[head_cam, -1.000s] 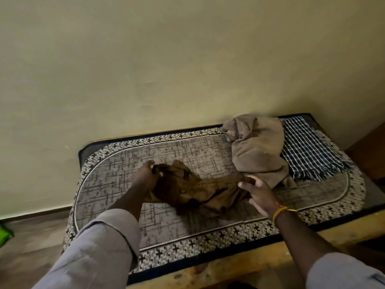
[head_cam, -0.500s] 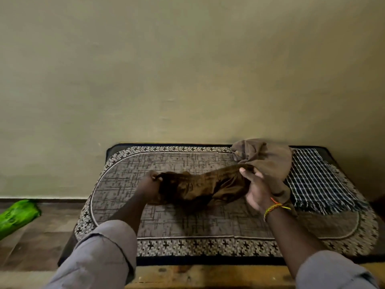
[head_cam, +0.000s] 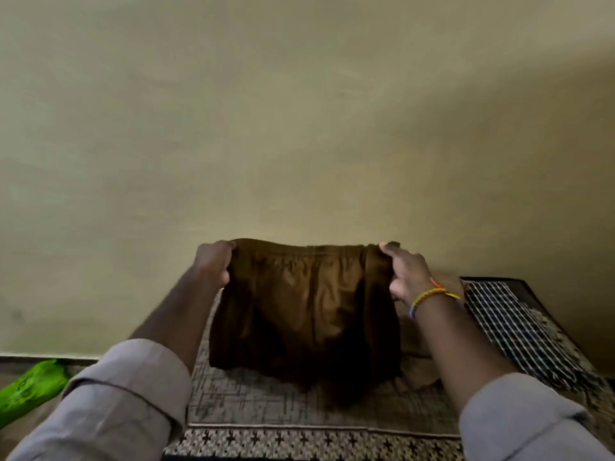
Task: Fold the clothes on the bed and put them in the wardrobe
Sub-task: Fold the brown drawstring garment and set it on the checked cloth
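Observation:
A dark brown garment (head_cam: 306, 314) hangs spread in the air above the bed (head_cam: 299, 404). My left hand (head_cam: 213, 261) grips its top left corner and my right hand (head_cam: 404, 274) grips its top right corner, pulling the waistband taut. Its lower edge dangles close to the patterned bed cover. A blue-and-white checked cloth (head_cam: 512, 327) lies on the right side of the bed. A tan garment (head_cam: 422, 367) lies behind the held one, mostly hidden.
A plain yellowish wall (head_cam: 299, 128) stands directly behind the bed. A bright green object (head_cam: 30, 390) lies on the floor at the left. The bed cover's patterned border (head_cam: 299, 440) runs along the near edge.
Both hands lifted the brown garment off the bed and spread it wide in the air. The view tilted up toward the wall.

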